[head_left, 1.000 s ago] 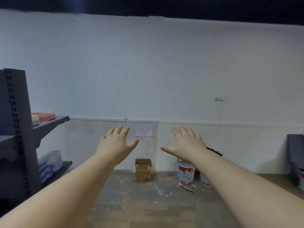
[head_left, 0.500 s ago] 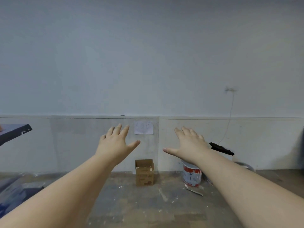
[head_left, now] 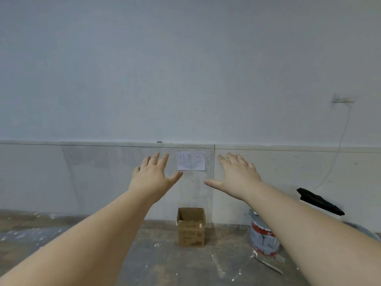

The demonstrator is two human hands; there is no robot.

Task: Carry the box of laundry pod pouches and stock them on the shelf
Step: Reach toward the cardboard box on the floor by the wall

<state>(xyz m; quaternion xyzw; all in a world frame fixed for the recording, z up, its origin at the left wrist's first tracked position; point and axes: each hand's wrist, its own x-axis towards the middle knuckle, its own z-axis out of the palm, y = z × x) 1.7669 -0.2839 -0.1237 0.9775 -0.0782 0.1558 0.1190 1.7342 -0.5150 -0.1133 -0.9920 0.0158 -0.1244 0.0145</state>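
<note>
A small brown cardboard box (head_left: pixel 191 227) stands open-topped on the floor against the far wall, straight ahead. Its contents are hidden from here. My left hand (head_left: pixel 153 178) and my right hand (head_left: pixel 237 176) are stretched out in front of me at chest height, palms down, fingers spread, holding nothing. Both hands hover well short of the box and above it in the picture. No shelf is in view.
A paper note (head_left: pixel 191 161) is stuck to the wall above the box. A red and white paint bucket (head_left: pixel 261 236) stands right of the box, with a black object (head_left: pixel 319 201) behind it. The concrete floor (head_left: pixel 165 263) is paint-spattered.
The view has swung right and closer to the wall; the grey shelf at the left has left the picture. The box now looks larger. Both hands stay outstretched and empty.
</note>
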